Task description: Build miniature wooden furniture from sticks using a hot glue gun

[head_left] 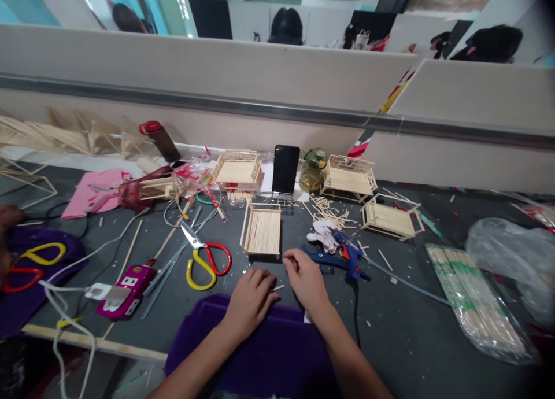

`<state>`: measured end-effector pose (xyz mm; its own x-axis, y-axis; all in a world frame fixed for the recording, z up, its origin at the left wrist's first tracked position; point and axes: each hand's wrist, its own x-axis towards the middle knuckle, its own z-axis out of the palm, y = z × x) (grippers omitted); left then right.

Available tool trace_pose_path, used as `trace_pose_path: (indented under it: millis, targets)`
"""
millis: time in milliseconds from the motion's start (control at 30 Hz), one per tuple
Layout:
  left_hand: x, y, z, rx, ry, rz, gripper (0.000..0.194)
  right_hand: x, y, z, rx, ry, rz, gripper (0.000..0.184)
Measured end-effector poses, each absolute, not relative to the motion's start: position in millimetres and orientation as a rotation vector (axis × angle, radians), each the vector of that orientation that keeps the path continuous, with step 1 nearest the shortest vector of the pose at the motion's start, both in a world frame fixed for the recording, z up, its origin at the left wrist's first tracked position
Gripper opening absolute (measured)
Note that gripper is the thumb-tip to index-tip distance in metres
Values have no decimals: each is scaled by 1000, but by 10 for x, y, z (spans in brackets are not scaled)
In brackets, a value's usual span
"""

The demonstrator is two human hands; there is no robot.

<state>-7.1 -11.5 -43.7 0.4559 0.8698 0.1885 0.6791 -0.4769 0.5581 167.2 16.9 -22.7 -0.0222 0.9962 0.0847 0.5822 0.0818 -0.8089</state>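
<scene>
My left hand (250,299) hovers at the far rim of a purple tray (277,358), fingers bent together. A short wooden stick (278,287) pokes out between its fingertips. My right hand (306,279) is curled with thumb and fingers closed; anything in it is hidden. Just beyond both hands stands a small bed-like frame (263,231) of thin wooden sticks with a slatted base. To the right of my right hand lies a blue glue gun (353,260). Scissors (206,260) with red and yellow handles lie open to the left of the frame.
Similar stick models (236,170) stand at the back, beside a phone (286,169) on a stand. A magenta power strip (125,291) with white cables lies left. Packaged sticks (477,300) lie right. Another person's hand (9,222) shows at the left edge.
</scene>
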Motion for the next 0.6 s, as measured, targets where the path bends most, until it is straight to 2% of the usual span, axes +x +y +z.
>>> trace_pose_path:
  millis: [133, 200, 300, 467, 600]
  targets:
    - [-80, -90, -443, 1582, 1516, 1003, 26, 1589, 454, -317, -1481, -1399, 983, 25]
    - [-65, -52, -461, 1249, 1478, 1105, 31, 1541, 584, -398, -1335, -1274, 1148, 35]
    - [-69, 20, -453, 1002, 1371, 1212, 40, 1479, 669, -484, -1247, -1225, 1262, 40]
    - [-210, 175, -354, 785, 1302, 1337, 45, 1360, 507, -470, -1242, -1212, 1326, 35]
    - [-337, 316, -294, 517, 1245, 1404, 41, 1245, 356, -376, -1247, -1259, 1354, 22]
